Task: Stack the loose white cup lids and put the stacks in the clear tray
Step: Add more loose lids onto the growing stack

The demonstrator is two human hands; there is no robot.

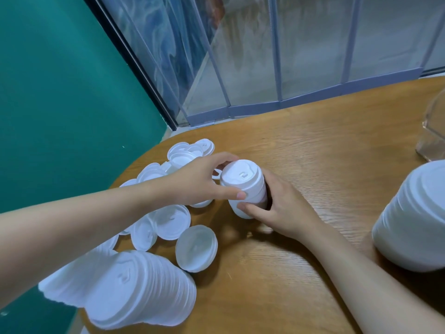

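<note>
Two hands on one short lid stack (243,186) at table (313,153) centre: left hand (199,182) pinching its top, right hand (281,208) fingers curled round its base. Loose lids (168,220) at nine o'clock, tray (433,131) at two.

The clear tray (433,131) was cut off by the right edge, so only a corner of it showed. The tall stack of lids (414,220) at the right also ran past that edge, and its base was blurred. The left hand (204,182) covered several loose lids (154,172) behind it. The right hand (281,208) hid the far side and foot of the short stack (243,186) it gripped. The nearest pile of lids (134,292) was blurred, so its count could not be told.
</note>
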